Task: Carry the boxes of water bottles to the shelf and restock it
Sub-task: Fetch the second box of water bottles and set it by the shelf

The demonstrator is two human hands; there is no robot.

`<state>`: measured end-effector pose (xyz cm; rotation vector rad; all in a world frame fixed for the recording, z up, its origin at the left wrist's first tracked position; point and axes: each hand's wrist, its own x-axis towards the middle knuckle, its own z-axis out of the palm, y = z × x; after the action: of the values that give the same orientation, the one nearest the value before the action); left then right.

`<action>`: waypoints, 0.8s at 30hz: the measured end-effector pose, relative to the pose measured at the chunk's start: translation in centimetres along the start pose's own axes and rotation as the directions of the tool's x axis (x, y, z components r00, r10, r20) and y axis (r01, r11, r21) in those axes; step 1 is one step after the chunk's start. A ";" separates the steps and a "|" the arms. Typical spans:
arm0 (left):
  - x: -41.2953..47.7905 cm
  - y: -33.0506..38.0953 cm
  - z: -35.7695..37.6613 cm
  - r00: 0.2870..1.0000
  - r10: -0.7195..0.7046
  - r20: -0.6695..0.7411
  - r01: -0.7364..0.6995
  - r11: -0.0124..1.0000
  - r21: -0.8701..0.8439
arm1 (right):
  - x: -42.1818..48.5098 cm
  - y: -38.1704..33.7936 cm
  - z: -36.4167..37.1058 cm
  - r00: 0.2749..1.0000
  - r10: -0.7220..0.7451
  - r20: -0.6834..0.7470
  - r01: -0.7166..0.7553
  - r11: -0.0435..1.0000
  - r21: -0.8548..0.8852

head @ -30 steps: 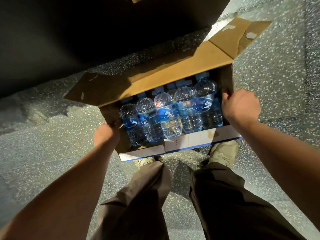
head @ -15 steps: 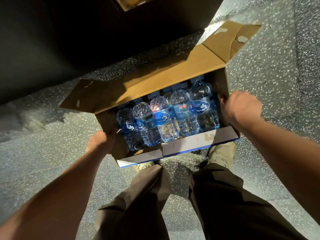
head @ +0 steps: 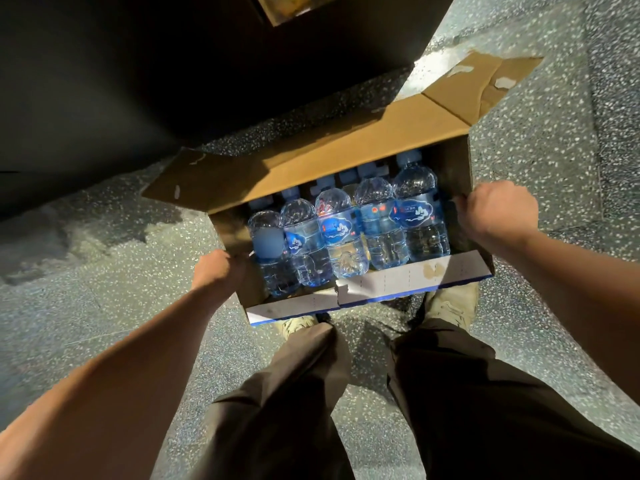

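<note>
An open cardboard box (head: 346,157) is held above the speckled floor in front of my legs, its flaps spread outward. Inside stand several clear water bottles (head: 341,233) with blue labels, in rows; the back rows are partly hidden by the far flap. My left hand (head: 218,271) grips the box's left end wall, fingers curled over its rim. My right hand (head: 498,211) grips the right end wall the same way. The near white flap with a blue edge (head: 408,280) hangs toward me.
A large dark surface (head: 138,81) fills the upper left, close behind the box. Another cardboard piece (head: 280,8) shows at the top edge. Grey speckled floor (head: 540,150) spreads right and left. My shoes (head: 450,304) stand just under the box.
The box and both hands have shifted slightly in view, sitting a little lower and nearer my legs. Both hands keep the same grip on the end walls.
</note>
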<state>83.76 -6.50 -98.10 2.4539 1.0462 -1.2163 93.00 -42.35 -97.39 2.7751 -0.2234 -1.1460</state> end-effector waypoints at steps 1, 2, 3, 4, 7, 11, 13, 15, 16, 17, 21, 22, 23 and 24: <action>-0.4 0.0 -0.5 1.000 0.001 0.012 -0.001 1.000 0.013 | -0.4 0.2 -0.3 1.000 0.003 -0.001 -0.003 1.000 0.000; -0.7 -0.1 -0.9 1.000 0.001 0.029 -0.002 1.000 0.028 | -1.0 0.4 -0.8 1.000 0.002 -0.010 -0.002 1.000 0.010; -1.3 -0.2 -1.4 0.999 0.002 0.053 -0.004 0.999 0.037 | -1.6 0.6 -1.3 1.000 -0.003 -0.026 0.003 1.000 0.027; -1.9 -0.4 -1.8 0.998 0.019 0.063 -0.022 0.999 0.046 | -2.2 0.9 -1.9 0.999 -0.010 -0.044 0.012 0.999 0.040; -4.9 -0.4 -3.4 0.998 0.047 0.050 -0.050 0.997 0.058 | -4.7 2.0 -3.8 0.997 -0.007 -0.071 0.011 0.999 0.046; -7.6 -0.4 -6.0 0.997 0.079 0.009 -0.079 0.983 0.165 | -8.8 3.2 -5.6 0.995 0.034 -0.093 -0.027 0.997 0.077; -8.7 -0.1 -7.8 0.995 0.102 0.005 -0.101 0.976 0.193 | -10.8 3.8 -5.9 0.993 0.075 -0.090 -0.066 0.992 0.105; -9.9 0.4 -9.5 0.989 0.150 0.008 -0.148 0.959 0.244 | -13.0 4.3 -5.9 0.988 0.118 -0.096 -0.105 0.985 0.136; -10.4 0.6 -10.3 0.985 0.173 0.014 -0.170 0.947 0.273 | -14.1 4.5 -5.8 0.984 0.144 -0.102 -0.126 0.979 0.160; -10.7 0.7 -10.9 0.982 0.190 0.012 -0.185 0.937 0.295 | -15.3 4.8 -5.7 0.980 0.173 -0.102 -0.153 0.971 0.185; -11.7 0.7 -12.9 0.967 0.256 0.007 -0.239 0.891 0.387 | -20.1 5.6 -5.3 0.959 0.274 -0.069 -0.251 0.939 0.234; -12.2 0.8 -13.2 0.959 0.284 0.016 -0.265 0.868 0.421 | -21.3 5.9 -5.2 0.954 0.297 -0.048 -0.277 0.928 0.251; -12.8 1.0 -13.5 0.951 0.308 0.021 -0.284 0.845 0.453 | -22.5 6.2 -5.0 0.946 0.324 -0.031 -0.304 0.913 0.271; -13.4 1.2 -13.6 0.941 0.337 0.021 -0.305 0.824 0.477 | -23.6 6.5 -4.8 0.936 0.351 -0.021 -0.330 0.898 0.292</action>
<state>87.43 -7.73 -79.39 2.8898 0.3281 -1.4110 79.25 -44.06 -76.58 2.8430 -0.8953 -0.9861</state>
